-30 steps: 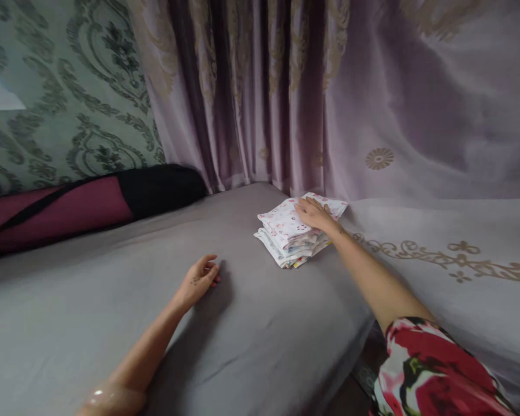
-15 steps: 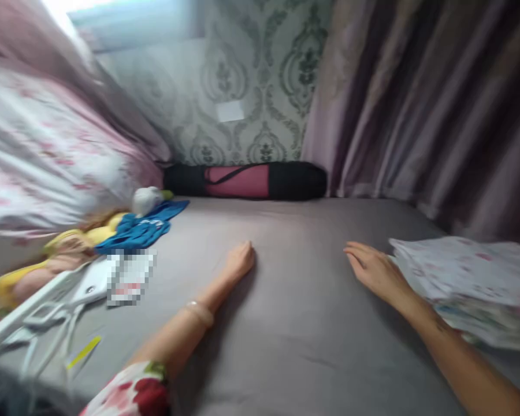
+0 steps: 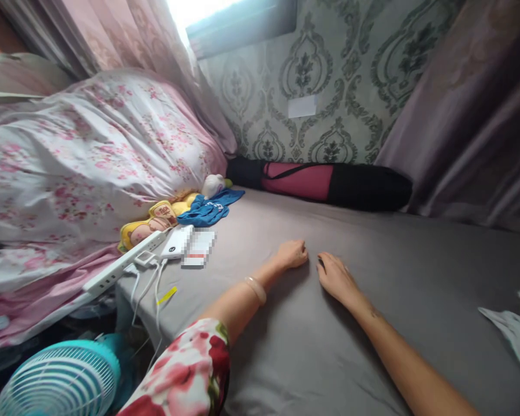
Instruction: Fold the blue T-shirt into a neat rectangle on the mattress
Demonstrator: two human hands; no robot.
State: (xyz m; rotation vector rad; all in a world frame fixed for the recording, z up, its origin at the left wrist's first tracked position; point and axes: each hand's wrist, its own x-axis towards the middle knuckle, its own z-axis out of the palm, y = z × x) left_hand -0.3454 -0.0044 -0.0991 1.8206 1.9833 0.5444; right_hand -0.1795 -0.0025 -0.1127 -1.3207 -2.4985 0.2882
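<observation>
On a grey bed sheet (image 3: 286,358), my left hand (image 3: 292,254) rests with its fingers curled in, and nothing shows in them. A pale bangle (image 3: 256,290) circles that wrist, below a floral sleeve (image 3: 190,370). Just to the right, my right hand (image 3: 335,277) lies low over the sheet, its fingers loosely bent and the thumb apart from them, holding nothing. A narrow strip of sheet separates the two hands. The undersides of the fingers are hidden on both.
Along the wall lies a black and pink long bag (image 3: 299,182). At left are a blue cloth (image 3: 205,211), a white power strip (image 3: 121,266) with cables, a white box-like device (image 3: 177,242) and a yellow strip (image 3: 167,296). A turquoise fan (image 3: 60,375) stands below the edge. Folded fabric (image 3: 511,329) lies far right.
The view has turned left, bringing the fan into sight. My hands have come closer together, and my right hand's stretched fingers are now bent. The folded fabric has slid mostly out of view.
</observation>
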